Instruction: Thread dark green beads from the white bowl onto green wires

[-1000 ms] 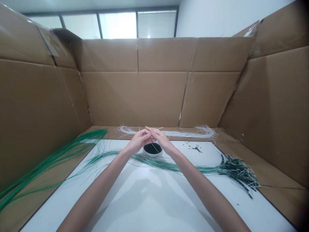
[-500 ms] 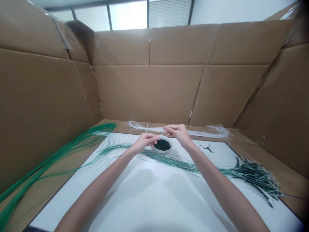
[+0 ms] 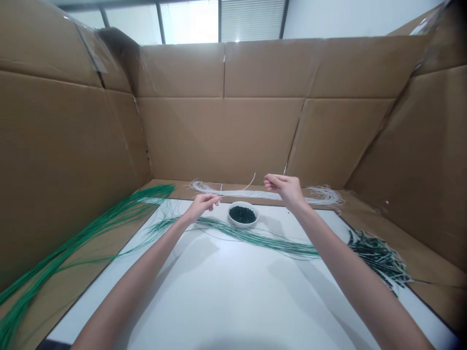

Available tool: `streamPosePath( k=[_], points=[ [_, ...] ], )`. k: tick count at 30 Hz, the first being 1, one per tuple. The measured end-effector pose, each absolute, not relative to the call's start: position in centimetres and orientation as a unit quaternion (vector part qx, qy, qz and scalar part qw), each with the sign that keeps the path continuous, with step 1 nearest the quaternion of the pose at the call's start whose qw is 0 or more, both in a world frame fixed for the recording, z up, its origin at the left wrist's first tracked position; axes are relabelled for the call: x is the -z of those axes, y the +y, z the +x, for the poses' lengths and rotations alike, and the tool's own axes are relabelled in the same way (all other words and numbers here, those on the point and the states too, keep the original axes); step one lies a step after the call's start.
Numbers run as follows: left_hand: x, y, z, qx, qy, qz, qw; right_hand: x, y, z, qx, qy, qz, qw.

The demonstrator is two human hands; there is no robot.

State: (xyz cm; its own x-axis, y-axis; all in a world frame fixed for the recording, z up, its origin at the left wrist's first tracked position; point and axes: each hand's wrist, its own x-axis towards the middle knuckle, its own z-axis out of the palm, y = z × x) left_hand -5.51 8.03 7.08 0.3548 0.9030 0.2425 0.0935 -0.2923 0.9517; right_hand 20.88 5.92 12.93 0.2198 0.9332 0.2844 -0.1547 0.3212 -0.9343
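Fingers point(image 3: 212, 198) together, white strand point(image 3: 250, 183) in left hand point(image 3: 200, 205)

Beyond the fingers point(image 3: 272, 181), brown cardboard walls point(image 3: 219, 141) rise, and above them, windows point(image 3: 189, 23) glow bright beside a pale wall point(image 3: 346, 19)!

At 3 o'clock, my right grip point(image 3: 286, 187) hides whatever it may hold; at 4, my forearm point(image 3: 341, 260) covers part of the green bundle point(image 3: 255, 238); at 8, the edge crops loose green strands point(image 3: 78, 243).

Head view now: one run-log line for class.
left hand: pinched, left of bowl; right hand: pinched, right of bowl; bowl: dark beads inside; green strands: before bowl; white strands: behind bowl
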Motion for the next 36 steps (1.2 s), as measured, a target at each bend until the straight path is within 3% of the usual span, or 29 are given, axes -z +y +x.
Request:
streamPosePath(
  k=[5,11,16,24,29,36],
  points=[
    [-7.5,8.0,-4.5,-0.435,0.354,0.642,0.523,-12.7,4.5,20.3,-0.431,-0.492,-0.408,0.637],
    [-8.2,7.3,-4.2,-0.428,0.352,0.651,0.519,-12.0,3.7,19.1,-0.497,-0.528,-0.371,0.58],
    [-8.0,6.8,-4.0,-0.422,0.341,0.659,0.521,-11.4,5.0,17.1,-0.546,-0.427,-0.367,0.62],
    [-7.7,6.2,-5.5,-0.385,0.364,0.684,0.501,-11.6,6.6,16.8,-0.458,-0.427,-0.393,0.674],
    [-7.1,6.4,-5.9,-0.359,0.357,0.698,0.506,-15.4,8.2,19.0,-0.33,-0.446,-0.413,0.723],
    [-6.4,7.0,-3.7,-0.455,0.336,0.638,0.523,-19.7,6.0,20.1,-0.345,-0.543,-0.395,0.656]
  ],
)
